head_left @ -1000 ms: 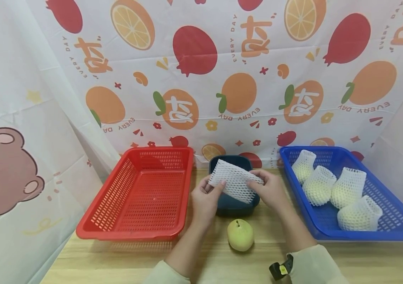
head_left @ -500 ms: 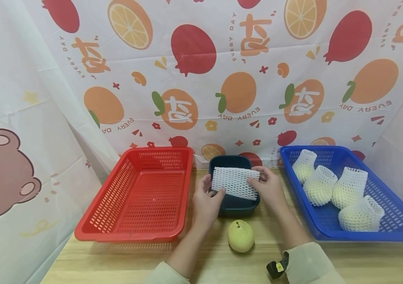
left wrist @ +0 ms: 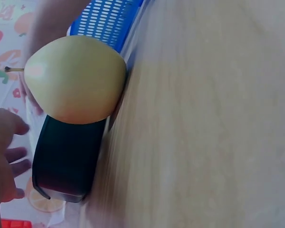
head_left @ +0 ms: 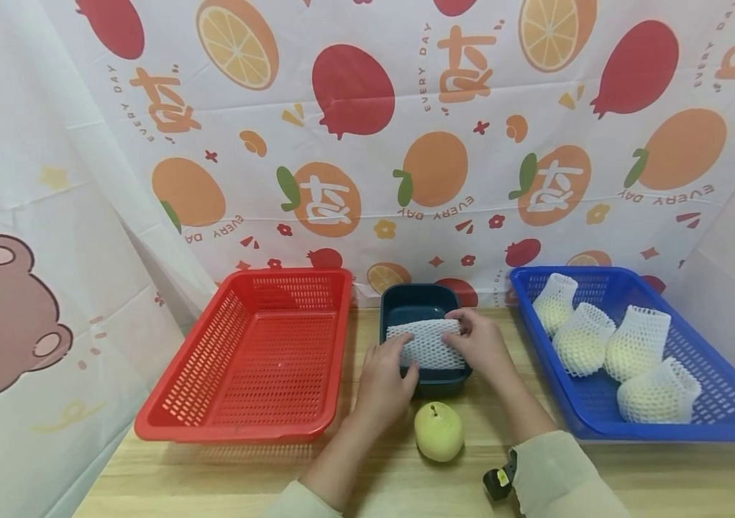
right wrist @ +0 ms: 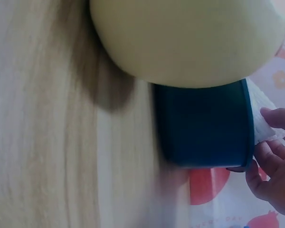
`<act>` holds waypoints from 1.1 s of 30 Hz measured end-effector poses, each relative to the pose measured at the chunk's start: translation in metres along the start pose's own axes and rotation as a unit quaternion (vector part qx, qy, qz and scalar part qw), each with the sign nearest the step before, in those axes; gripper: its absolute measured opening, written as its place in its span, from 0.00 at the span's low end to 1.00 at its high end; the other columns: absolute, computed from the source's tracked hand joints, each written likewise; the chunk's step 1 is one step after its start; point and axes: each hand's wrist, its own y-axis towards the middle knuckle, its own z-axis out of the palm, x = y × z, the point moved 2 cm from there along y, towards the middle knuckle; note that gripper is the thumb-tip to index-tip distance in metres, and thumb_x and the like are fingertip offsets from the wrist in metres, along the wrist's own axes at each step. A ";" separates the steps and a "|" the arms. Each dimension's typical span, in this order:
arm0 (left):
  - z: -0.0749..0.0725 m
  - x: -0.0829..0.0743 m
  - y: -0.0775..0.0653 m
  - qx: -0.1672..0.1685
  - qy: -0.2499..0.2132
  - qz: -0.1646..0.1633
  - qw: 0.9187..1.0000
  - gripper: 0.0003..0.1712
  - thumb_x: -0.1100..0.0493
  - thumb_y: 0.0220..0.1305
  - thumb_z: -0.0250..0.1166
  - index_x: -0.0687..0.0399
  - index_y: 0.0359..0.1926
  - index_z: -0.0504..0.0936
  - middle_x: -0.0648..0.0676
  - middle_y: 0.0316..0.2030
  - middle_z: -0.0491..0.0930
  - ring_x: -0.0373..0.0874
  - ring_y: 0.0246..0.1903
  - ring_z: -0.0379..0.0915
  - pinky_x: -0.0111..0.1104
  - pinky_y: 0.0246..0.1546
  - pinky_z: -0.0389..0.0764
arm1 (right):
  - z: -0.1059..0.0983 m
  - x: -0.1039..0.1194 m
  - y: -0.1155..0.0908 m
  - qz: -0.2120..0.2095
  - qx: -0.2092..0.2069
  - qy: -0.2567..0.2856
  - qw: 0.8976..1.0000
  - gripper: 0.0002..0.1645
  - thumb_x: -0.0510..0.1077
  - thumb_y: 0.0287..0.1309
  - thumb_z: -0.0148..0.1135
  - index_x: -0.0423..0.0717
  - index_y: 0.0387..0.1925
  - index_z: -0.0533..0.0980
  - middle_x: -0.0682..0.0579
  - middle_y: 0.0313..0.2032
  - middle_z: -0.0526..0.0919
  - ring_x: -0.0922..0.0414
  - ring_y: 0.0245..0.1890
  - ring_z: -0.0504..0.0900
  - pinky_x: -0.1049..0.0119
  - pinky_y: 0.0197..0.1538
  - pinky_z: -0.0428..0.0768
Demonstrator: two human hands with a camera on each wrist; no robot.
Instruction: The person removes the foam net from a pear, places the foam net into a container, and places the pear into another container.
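My right hand [head_left: 480, 345] pinches the right end of a flat white foam fruit net [head_left: 432, 344], also visible as white foam mesh [right wrist: 261, 111] in the right wrist view. The net lies low in the mouth of a dark teal box [head_left: 416, 296]. My left hand [head_left: 385, 385] is at the net's left end, fingers loosely bent and thumb apart; the left wrist view shows this hand [left wrist: 4, 159] with spread fingers and no net between them. A bare yellow-green pear [head_left: 439, 432] sits on the table in front of the box, between my forearms.
A red plastic basket [head_left: 244, 433] stands to the left. The blue basket [head_left: 672, 430] on the right contains several pears in foam nets [head_left: 582, 342]. All rest on a wooden table [head_left: 212, 482], with a fruit-print cloth [head_left: 367, 180] hanging behind.
The foam net has come down from a tilted pose to nearly level over the box. My left hand has moved rightward and its grip has loosened; the right hand still pinches the net.
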 end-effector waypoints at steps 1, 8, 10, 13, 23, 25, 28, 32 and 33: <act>0.001 0.000 0.000 0.016 0.021 0.012 1.000 0.24 0.60 0.55 0.68 0.51 0.55 0.76 0.52 0.53 0.78 0.48 0.55 0.72 0.53 0.61 0.64 | 0.001 0.000 0.001 -0.001 0.007 -0.009 1.000 0.18 0.45 0.51 0.69 0.50 0.46 0.77 0.49 0.31 0.79 0.54 0.31 0.74 0.67 0.34 0.77; 0.005 0.001 0.000 0.097 0.101 0.040 0.989 0.13 0.56 0.62 0.63 0.48 0.48 0.81 0.49 0.46 0.82 0.44 0.49 0.77 0.59 0.63 0.56 | 0.012 0.004 0.003 0.002 0.062 -0.077 0.995 0.17 0.45 0.53 0.67 0.52 0.46 0.78 0.50 0.34 0.79 0.54 0.33 0.74 0.63 0.36 0.78; 0.006 0.001 0.000 0.113 0.122 0.049 0.985 0.11 0.54 0.64 0.61 0.47 0.46 0.81 0.47 0.42 0.84 0.42 0.46 0.79 0.58 0.64 0.55 | 0.015 0.005 0.004 0.007 0.074 -0.104 0.992 0.17 0.45 0.53 0.67 0.52 0.46 0.78 0.51 0.36 0.80 0.55 0.33 0.75 0.61 0.39 0.80; 0.008 0.000 0.001 0.148 0.155 0.057 0.975 0.12 0.50 0.68 0.55 0.46 0.44 0.82 0.47 0.37 0.85 0.42 0.41 0.81 0.59 0.64 0.54 | 0.021 0.008 0.004 0.012 0.090 -0.145 0.985 0.17 0.43 0.53 0.67 0.52 0.46 0.78 0.50 0.39 0.82 0.54 0.35 0.77 0.57 0.43 0.81; 0.020 0.000 0.004 0.237 0.193 -0.002 0.952 0.27 0.41 0.72 0.40 0.48 0.43 0.82 0.52 0.42 0.84 0.49 0.46 0.78 0.67 0.58 0.53 | 0.032 0.010 0.001 -0.053 0.111 -0.249 0.961 0.18 0.44 0.49 0.69 0.50 0.45 0.79 0.49 0.42 0.85 0.48 0.46 0.80 0.42 0.61 0.62; 0.021 -0.001 0.005 0.246 0.197 -0.012 0.949 0.29 0.40 0.72 0.39 0.48 0.42 0.83 0.52 0.42 0.84 0.50 0.46 0.78 0.66 0.58 0.54 | 0.030 0.009 -0.001 -0.066 0.097 -0.252 0.961 0.20 0.45 0.48 0.70 0.50 0.46 0.79 0.48 0.44 0.83 0.47 0.49 0.79 0.40 0.62 0.60; 0.022 -0.002 0.005 0.248 0.201 -0.017 0.948 0.29 0.40 0.72 0.39 0.49 0.40 0.83 0.52 0.42 0.84 0.50 0.46 0.78 0.66 0.58 0.56 | 0.025 0.011 -0.006 -0.109 0.047 -0.258 0.959 0.21 0.45 0.47 0.71 0.50 0.46 0.79 0.48 0.47 0.80 0.47 0.51 0.76 0.43 0.62 0.63; 0.021 -0.003 0.005 0.242 0.201 -0.017 0.949 0.30 0.39 0.72 0.38 0.48 0.40 0.83 0.52 0.41 0.84 0.51 0.45 0.78 0.66 0.58 0.56 | 0.020 0.013 -0.012 -0.184 -0.004 -0.283 0.941 0.12 0.44 0.47 0.72 0.51 0.37 0.83 0.50 0.43 0.79 0.49 0.45 0.74 0.51 0.55 0.71; 0.021 -0.003 0.005 0.242 0.199 -0.016 0.950 0.30 0.39 0.72 0.38 0.48 0.40 0.83 0.52 0.41 0.84 0.51 0.46 0.78 0.66 0.58 0.56 | 0.020 0.013 -0.013 -0.196 -0.006 -0.291 0.936 0.10 0.44 0.47 0.71 0.51 0.35 0.83 0.51 0.41 0.79 0.49 0.43 0.75 0.51 0.55 0.71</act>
